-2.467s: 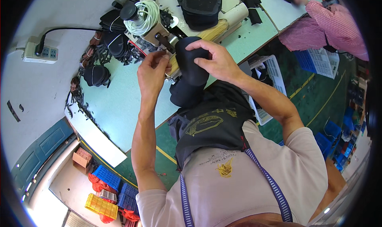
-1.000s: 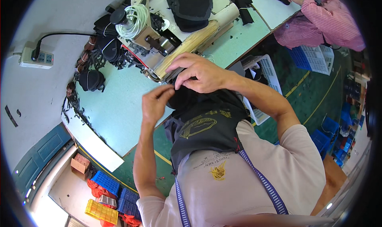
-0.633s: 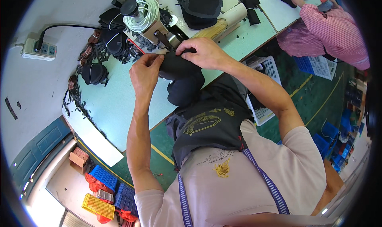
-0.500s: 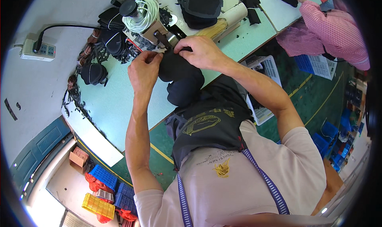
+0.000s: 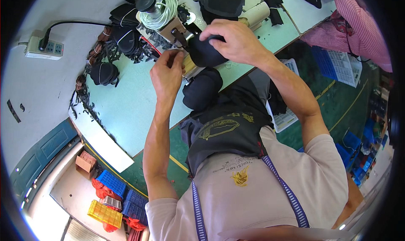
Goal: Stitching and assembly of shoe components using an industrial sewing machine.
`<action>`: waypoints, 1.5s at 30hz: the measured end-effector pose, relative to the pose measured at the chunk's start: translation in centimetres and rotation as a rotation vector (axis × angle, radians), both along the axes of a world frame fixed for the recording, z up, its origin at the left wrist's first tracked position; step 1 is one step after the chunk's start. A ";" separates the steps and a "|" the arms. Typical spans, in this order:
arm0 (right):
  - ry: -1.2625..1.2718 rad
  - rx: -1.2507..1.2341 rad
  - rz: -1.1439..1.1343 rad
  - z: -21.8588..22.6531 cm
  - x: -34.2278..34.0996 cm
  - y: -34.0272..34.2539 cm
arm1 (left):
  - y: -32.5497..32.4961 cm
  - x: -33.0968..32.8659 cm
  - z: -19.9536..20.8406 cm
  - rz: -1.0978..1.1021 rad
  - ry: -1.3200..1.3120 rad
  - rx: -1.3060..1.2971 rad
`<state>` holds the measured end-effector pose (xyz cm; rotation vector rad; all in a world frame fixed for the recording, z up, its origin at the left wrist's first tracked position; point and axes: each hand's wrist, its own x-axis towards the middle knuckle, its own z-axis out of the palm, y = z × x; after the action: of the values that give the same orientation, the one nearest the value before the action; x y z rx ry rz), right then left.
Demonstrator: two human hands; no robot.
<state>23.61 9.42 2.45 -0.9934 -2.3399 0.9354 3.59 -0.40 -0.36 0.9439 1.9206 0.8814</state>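
At the front of a beige machine (image 5: pixel 172 28), my right hand (image 5: pixel 238 40) curls its fingers over the far edge of a rounded black fabric piece (image 5: pixel 206 52). My left hand (image 5: pixel 167 74) is closed in a pinch just left of that piece; whatever sits between its fingertips is too small to make out. Closer to my body, a second rounded black piece (image 5: pixel 202 89) rests at the table edge against my apron. A strip of light wood-coloured surface (image 5: pixel 192 68) shows between the two black pieces.
A coil of pale tubing (image 5: pixel 162 11) sits on the machine. Black bundles (image 5: pixel 104 74) and scraps lie along the wall side of the green table (image 5: pixel 122 110). Stacked black pieces (image 5: pixel 221 2) stand behind. White crates (image 5: pixel 287 118) are below right; a person in pink checks (image 5: pixel 363 25) is nearby.
My right hand has moved up and right, drawing the upper black piece away from my left hand. The two black pieces are farther apart, and the view has shifted slightly.
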 end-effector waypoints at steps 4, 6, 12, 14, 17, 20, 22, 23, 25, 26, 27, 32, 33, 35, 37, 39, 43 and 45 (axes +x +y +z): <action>0.249 -0.328 0.138 0.4 1.4 -1.8 | -2.0 -1.0 -0.7 -0.185 -0.073 0.120; 0.438 -0.711 0.121 -0.2 1.3 -3.5 | -2.3 -1.7 -1.0 -0.214 -0.369 0.113; 0.269 -0.844 -0.057 -4.0 -0.9 -5.5 | -0.5 -2.5 -0.1 -0.120 -0.037 -0.058; 0.274 -0.846 -0.083 -4.4 -1.4 -5.2 | 0.1 -2.5 -0.1 -0.079 0.165 -0.083; 0.255 -0.729 -0.122 -4.2 -1.8 -4.6 | 1.4 -2.1 -0.4 -0.094 0.230 0.032; 0.157 -0.525 -0.188 -3.8 -0.4 -4.3 | 1.6 -0.6 -0.2 -0.052 0.078 0.013; 0.209 -0.526 -0.183 -3.7 0.0 -4.5 | 1.4 -0.5 0.1 -0.016 -0.069 0.010; 0.261 -0.526 -0.178 -3.5 0.2 -4.7 | 1.0 -0.6 0.0 -0.021 -0.072 0.009; 0.348 -0.621 -0.188 -2.7 0.2 -5.3 | -0.1 -1.1 -0.3 -0.064 -0.203 0.018; 0.436 -0.716 -0.191 -2.4 0.1 -5.7 | -0.5 -1.2 0.0 -0.088 -0.223 -0.021; 0.437 -0.716 -0.194 -2.6 -0.1 -6.1 | -0.6 -1.4 0.1 -0.091 -0.223 -0.022; 0.536 -0.916 -0.207 -3.9 -1.7 -8.0 | -0.2 -2.9 0.3 -0.167 -0.129 -0.148; 0.519 -1.049 -0.225 -4.0 -1.9 -8.2 | 0.1 -2.9 0.3 -0.166 -0.129 -0.147; 0.504 -1.077 -0.222 -4.1 -2.3 -8.2 | 1.2 -2.9 1.0 -0.244 0.274 -0.143; 0.625 -1.271 -0.269 -3.7 -2.9 -8.6 | 2.2 -3.2 1.4 -0.271 0.313 -0.189; 0.625 -1.210 -0.287 -3.9 -3.1 -8.6 | 3.1 -3.5 1.2 -0.393 0.504 -0.108; 0.341 -0.408 -0.327 -4.1 -2.7 -7.3 | 2.3 -0.6 0.0 -0.191 0.502 -0.013; 0.292 -0.245 -0.321 -3.6 -1.8 -5.7 | 1.2 -0.3 -0.6 -0.144 0.480 0.044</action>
<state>21.78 3.70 -1.19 -1.1932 -1.7929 1.1629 3.26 0.79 -0.96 1.3993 2.1980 0.6533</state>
